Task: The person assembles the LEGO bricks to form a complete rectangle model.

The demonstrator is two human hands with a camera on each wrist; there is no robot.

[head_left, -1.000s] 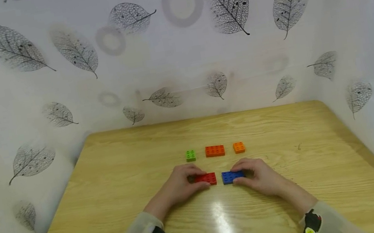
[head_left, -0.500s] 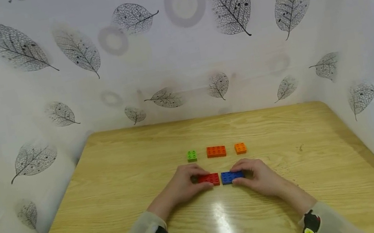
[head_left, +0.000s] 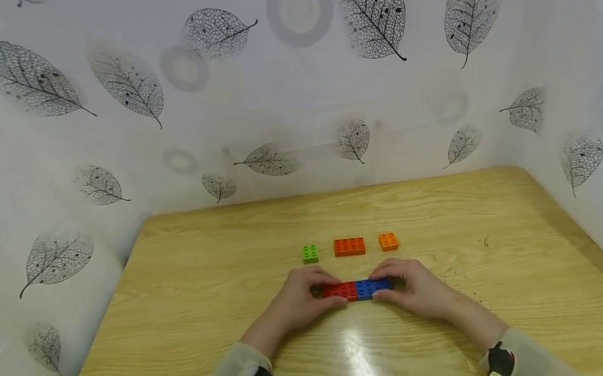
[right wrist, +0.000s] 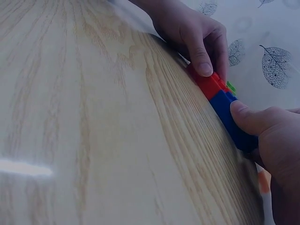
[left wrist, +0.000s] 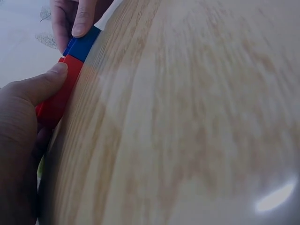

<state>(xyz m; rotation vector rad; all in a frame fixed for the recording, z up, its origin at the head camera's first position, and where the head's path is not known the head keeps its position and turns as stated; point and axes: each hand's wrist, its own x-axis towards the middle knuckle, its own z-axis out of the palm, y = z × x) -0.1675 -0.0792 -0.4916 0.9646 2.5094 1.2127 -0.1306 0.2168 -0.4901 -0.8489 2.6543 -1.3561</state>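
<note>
My left hand [head_left: 300, 299] pinches a red toy building brick [head_left: 349, 291] between thumb and fingers, front and back. Opposite it, my right hand [head_left: 417, 286] grips a blue toy building brick [head_left: 365, 289] the same way. The two bricks lie end to end on the table, their short ends meeting with studs facing up. In the left wrist view the red brick [left wrist: 63, 91] runs straight into the blue brick [left wrist: 84, 43]. The right wrist view shows the same seam, with my right thumb on the blue brick's side [right wrist: 230, 119].
Behind the hands, a small green brick [head_left: 310, 254], a longer orange-red brick [head_left: 349, 246] and a small orange brick [head_left: 388, 241] stand in a row on the wooden table [head_left: 200, 265]. A leaf-patterned curtain [head_left: 287, 104] surrounds the table's back and sides.
The red brick in my left hand has slid right until the gap to the blue brick closed. My right hand and the blue brick have barely moved. The back row stays in place.
</note>
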